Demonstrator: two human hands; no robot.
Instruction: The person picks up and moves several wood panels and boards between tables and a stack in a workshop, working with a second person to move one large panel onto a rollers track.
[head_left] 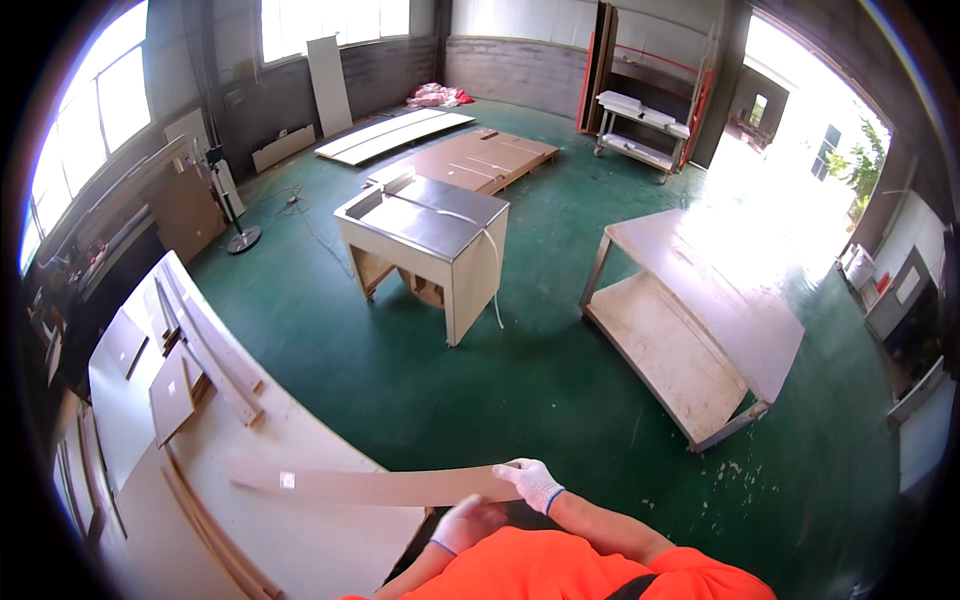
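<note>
While right hand [532,483] grips its end | board [390,488] extends leftward | left hand [468,525]: grip unclear

Green floor [480,410] opens beyond the long strip [390,487], until the metal-topped desk [420,226] obstructs.

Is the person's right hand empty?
No, the white-gloved right hand grips the right end of the long, narrow board.

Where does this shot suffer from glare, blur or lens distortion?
Head view: the doorway is partly blown out to white, its glare washing over part of the green floor; head view: the left hand looks blurred, while the right hand is crisper; head view: fisheye bending curves the pale tabletop, and the corners go black.
</note>
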